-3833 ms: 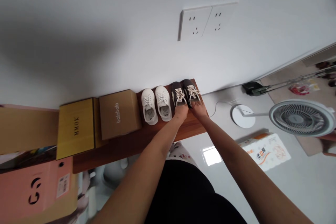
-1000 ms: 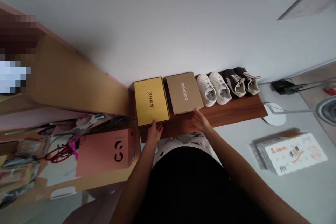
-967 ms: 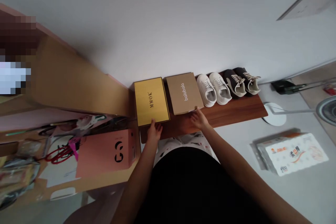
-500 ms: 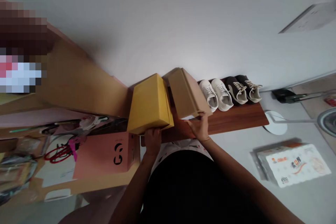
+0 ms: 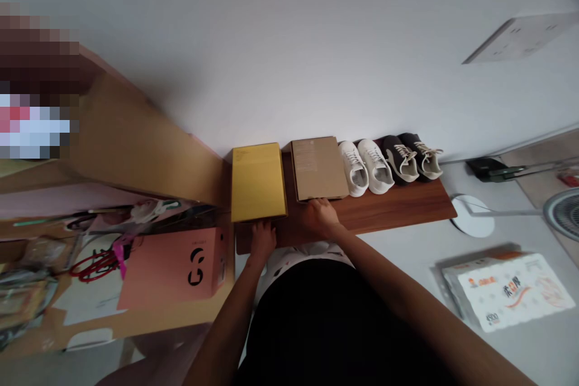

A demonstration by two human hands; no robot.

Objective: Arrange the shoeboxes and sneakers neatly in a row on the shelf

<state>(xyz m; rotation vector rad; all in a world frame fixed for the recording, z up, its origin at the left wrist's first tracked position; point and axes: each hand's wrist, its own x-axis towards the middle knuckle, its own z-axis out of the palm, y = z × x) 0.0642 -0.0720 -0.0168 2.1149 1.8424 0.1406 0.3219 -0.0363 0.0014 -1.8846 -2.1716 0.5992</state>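
Observation:
On a dark reddish-brown wooden board (image 5: pixel 398 211) against the wall lies a yellow cardboard box (image 5: pixel 257 183). To its right, across a narrow gap, is a brown cardboard box (image 5: pixel 320 169). Both boxes rest flat. My left hand (image 5: pixel 263 239) is at the yellow box's near edge, fingers stretched toward its front side. At the brown box's near edge, my right hand (image 5: pixel 323 217) has its fingers against the front. Neither hand is wrapped around a box. A pair of white shoes (image 5: pixel 367 169) and a pair of black shoes (image 5: pixel 412 158) stand right of the brown box.
A pink box (image 5: pixel 167 268) and red cords (image 5: pixel 94 262) lie on a cluttered table at left. A large cardboard panel (image 5: pixel 149 145) rises beside the yellow box. A white tissue pack (image 5: pixel 511 289) and a white round base (image 5: pixel 473 215) are at right, near a fan (image 5: pixel 563 214).
Both boxes have come down from tilted to lying flat on the board. My hands have eased from gripping their near edges to resting at their fronts.

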